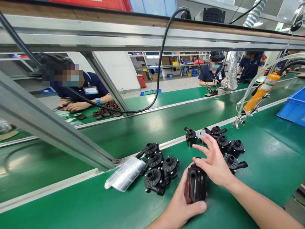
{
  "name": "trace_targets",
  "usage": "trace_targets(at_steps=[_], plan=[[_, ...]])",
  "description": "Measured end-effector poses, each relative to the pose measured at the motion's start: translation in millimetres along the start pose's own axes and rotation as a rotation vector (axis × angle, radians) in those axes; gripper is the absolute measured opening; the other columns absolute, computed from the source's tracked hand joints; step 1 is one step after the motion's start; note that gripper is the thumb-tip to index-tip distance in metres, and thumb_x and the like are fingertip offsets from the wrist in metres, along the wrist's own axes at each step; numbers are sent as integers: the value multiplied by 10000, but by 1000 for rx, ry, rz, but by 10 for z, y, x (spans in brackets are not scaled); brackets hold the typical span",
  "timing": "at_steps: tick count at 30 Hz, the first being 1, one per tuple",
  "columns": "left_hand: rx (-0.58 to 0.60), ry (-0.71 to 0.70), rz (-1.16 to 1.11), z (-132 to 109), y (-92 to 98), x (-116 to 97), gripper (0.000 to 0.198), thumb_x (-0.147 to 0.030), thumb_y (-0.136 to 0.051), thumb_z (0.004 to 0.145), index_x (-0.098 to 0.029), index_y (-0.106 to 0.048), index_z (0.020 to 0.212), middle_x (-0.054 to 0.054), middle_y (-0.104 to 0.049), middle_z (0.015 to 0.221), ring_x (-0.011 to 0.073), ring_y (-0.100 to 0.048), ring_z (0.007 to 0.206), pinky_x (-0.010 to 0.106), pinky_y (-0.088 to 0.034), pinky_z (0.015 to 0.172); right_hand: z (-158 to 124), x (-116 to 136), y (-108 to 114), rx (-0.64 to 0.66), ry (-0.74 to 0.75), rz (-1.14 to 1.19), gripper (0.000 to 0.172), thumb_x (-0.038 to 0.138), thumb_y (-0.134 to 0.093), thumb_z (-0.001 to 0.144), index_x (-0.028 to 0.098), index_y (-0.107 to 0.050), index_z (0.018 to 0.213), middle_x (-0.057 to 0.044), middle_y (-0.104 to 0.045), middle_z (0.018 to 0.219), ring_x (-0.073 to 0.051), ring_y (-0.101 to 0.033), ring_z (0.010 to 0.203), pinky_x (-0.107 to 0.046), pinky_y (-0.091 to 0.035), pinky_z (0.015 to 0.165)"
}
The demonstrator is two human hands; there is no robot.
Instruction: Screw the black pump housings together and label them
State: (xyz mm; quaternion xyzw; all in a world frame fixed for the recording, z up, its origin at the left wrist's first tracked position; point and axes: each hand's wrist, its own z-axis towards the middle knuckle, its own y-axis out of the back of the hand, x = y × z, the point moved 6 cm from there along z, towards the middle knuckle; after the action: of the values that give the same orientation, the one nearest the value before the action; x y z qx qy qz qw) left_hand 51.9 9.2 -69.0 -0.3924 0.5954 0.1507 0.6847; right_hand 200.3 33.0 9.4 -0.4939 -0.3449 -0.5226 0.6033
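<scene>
My left hand (pixel 182 200) is wrapped around a black pump (pixel 198 184) with a shiny cylindrical body, held upright just above the green bench. Above it, my right hand (pixel 214 160) has its fingers spread, and its thumb is at the pump's top edge. A small whitish, see-through piece (pixel 203 133) shows at one fingertip of that hand; whether it sticks there or lies behind cannot be told. Left of my hands several similar black pumps (pixel 153 178) stand in a cluster. Beyond my right hand is another group of black pumps (pixel 222 141).
A clear plastic compartment box (pixel 127 173) lies left of the pumps. An orange power screwdriver (pixel 262 90) hangs at the right, near a blue bin (pixel 294 106). A metal post (pixel 59 124) slants across the left, and a black cable (pixel 162 60) dangles ahead. Co-workers sit across the line.
</scene>
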Motion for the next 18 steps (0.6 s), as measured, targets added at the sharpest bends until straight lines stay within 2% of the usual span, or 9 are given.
trace_targets(at_steps=[2, 4, 6, 9, 11, 14, 18], plan=[[-10, 39, -63, -1, -11, 50, 1023, -390, -931, 776, -335, -314, 1589, 135, -652, 1303, 291, -695, 1046, 422, -587, 863, 3, -85, 16, -59, -17, -52, 740, 313, -746, 936, 364, -311, 1533, -125, -317, 1636, -265, -538, 1388, -389, -615, 971], [-74, 15, -107, 3, 18, 31, 837, -398, -907, 801, -301, -435, 1485, 93, -677, 1150, 255, -679, 967, 386, -580, 807, -21, -81, 51, -126, 14, -133, 644, 325, -726, 959, 320, -374, 1498, -120, -473, 1505, -217, -613, 1226, -337, -601, 916], [-158, -16, -121, 6, 61, -21, 682, -384, -894, 817, -283, -520, 1378, 84, -669, 1147, 249, -653, 1004, 381, -574, 830, -66, -44, 42, -114, 27, -151, 559, 338, -700, 986, 283, -408, 1460, -85, -617, 1243, -181, -644, 1006, -291, -579, 793], [-229, -23, -109, 10, 98, -73, 639, -363, -902, 814, -279, -540, 1334, 79, -667, 1167, 242, -624, 1039, 383, -560, 874, -147, -77, -65, 51, -106, -95, 531, 358, -690, 998, 255, -411, 1437, -6, -621, 926, -154, -596, 761, -262, -524, 641], [-234, -18, -121, 20, 109, -59, 681, -370, -915, 799, -286, -521, 1348, 94, -659, 1265, 247, -616, 1071, 382, -549, 890, -197, -131, -120, 120, -191, -111, 551, 352, -693, 992, 246, -407, 1451, 13, -614, 880, -137, -552, 689, -254, -490, 608], [-239, -19, -136, 44, 146, 14, 719, -364, -912, 805, -292, -495, 1386, 111, -613, 1419, 282, -595, 1204, 387, -525, 955, -221, -202, -132, 115, -223, -190, 580, 314, -699, 975, 239, -411, 1472, 17, -638, 880, -121, -526, 659, -253, -447, 608], [-229, -41, -140, 71, 183, 83, 731, -342, -905, 817, -294, -484, 1413, 81, -680, 1287, 317, -553, 1335, 417, -482, 1067, -210, -262, -115, 76, -232, -248, 603, 285, -714, 944, 235, -428, 1473, 24, -669, 873, -108, -511, 615, -257, -417, 594]])
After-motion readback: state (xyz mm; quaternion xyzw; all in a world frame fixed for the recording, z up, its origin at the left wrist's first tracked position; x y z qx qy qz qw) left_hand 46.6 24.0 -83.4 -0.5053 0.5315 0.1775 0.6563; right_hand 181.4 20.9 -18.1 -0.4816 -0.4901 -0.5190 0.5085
